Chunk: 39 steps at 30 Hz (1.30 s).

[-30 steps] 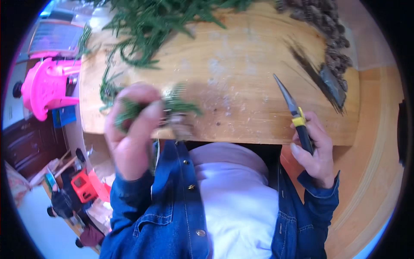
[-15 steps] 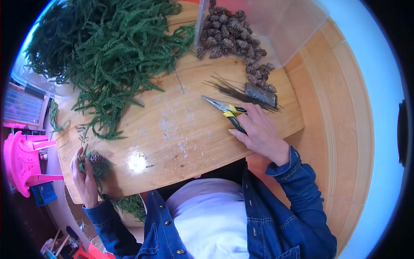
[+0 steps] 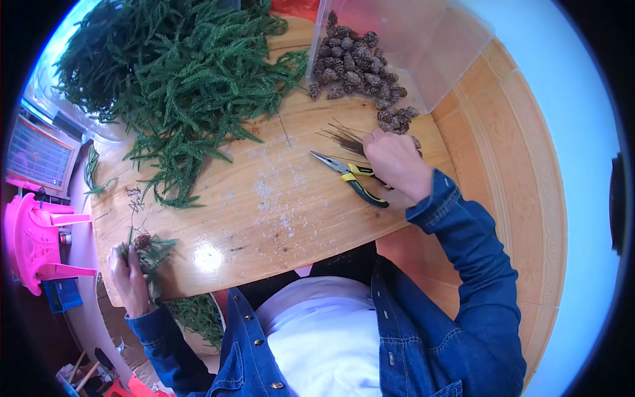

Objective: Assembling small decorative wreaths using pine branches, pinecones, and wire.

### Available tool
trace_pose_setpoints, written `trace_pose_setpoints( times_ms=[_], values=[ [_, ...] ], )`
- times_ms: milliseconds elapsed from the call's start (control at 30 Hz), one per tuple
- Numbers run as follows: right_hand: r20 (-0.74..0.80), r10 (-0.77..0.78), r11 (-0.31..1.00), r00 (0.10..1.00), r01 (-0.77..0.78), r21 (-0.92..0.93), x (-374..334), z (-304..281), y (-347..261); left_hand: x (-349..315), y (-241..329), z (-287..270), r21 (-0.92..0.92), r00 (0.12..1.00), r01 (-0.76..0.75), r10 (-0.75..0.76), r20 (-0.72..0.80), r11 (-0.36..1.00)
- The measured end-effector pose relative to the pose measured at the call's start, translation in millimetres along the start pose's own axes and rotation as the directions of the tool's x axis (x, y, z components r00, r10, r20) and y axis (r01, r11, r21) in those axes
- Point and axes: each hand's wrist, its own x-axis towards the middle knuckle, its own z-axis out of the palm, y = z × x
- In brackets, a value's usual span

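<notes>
At the table's near left edge, my left hand (image 3: 129, 279) is closed around a green artificial sprig (image 3: 157, 253) with a small brown pine cone (image 3: 142, 241) on it. A thin wire sticks up from this piece. My right hand (image 3: 397, 162) curls down over a bundle of thin dark wires (image 3: 345, 137), whose ends spread out to its left. It hides the fingertips and most of the bundle. Just below lie long-nose pliers (image 3: 352, 176) with yellow and black handles, flat on the wood, jaws toward the left.
A large heap of green artificial branches (image 3: 198, 86) covers the table's far left. Several pine cones (image 3: 354, 63) spill out of a clear plastic bin (image 3: 430, 59) at the far right. Whitish crumbs dot the wooden table (image 3: 311, 225). Left of it stands a pink stool (image 3: 33, 245).
My right hand has let go of the pliers and moved up and slightly right onto the wires. The pliers stay on the table. The sprig in my left hand has turned slightly.
</notes>
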Motion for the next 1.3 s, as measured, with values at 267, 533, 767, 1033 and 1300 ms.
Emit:
trace_pose_setpoints(
  times_ms=[267,533,767,1033,1300],
  values=[
    [0.014,-0.096,0.993,0.995,0.097,-0.069,-2,3,7,-29,-12,-57,-0.265,0.99,0.105,-0.125,-0.06,0.958],
    [-0.04,0.004,0.989,0.999,0.002,0.146,0,12,12,-33,140,-54,-0.366,0.938,-0.223,0.097,-0.332,0.904],
    [-0.228,0.065,0.9,0.971,0.041,0.434,-11,25,24,9,264,58,-0.385,0.715,-0.531,0.643,0.273,0.755],
    [-0.346,0.067,0.805,0.936,0.154,0.573,-12,20,26,59,310,170,-0.488,0.706,-0.397,0.598,0.38,0.778],
    [-0.325,0.053,0.819,0.944,0.145,0.555,-15,21,33,72,320,194,-0.616,0.61,-0.192,0.584,0.535,0.764]
  ],
)
